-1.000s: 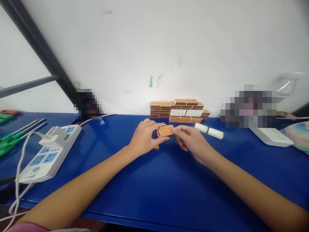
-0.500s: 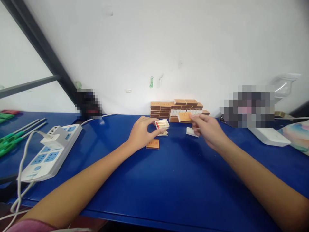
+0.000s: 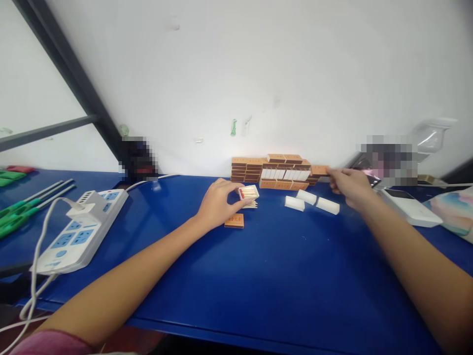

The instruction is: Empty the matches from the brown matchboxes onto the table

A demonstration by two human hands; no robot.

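Two narrow pinches: left hand (image 3: 218, 204) holds matchbox tray (image 3: 251, 192); right hand (image 3: 351, 185) holds orange sleeve (image 3: 320, 169).

Left forearm (image 3: 151, 271) slants inward, left hand (image 3: 218, 203) set in a thumb-and-finger pinch, and there's the right forearm (image 3: 410, 251) stretching forward too, right hand (image 3: 352, 186) out wider, fingers drawn together!

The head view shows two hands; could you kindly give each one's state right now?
Left hand: closed, holding a tray of matches.
Right hand: closed, pinching the end of a matchbox cover.
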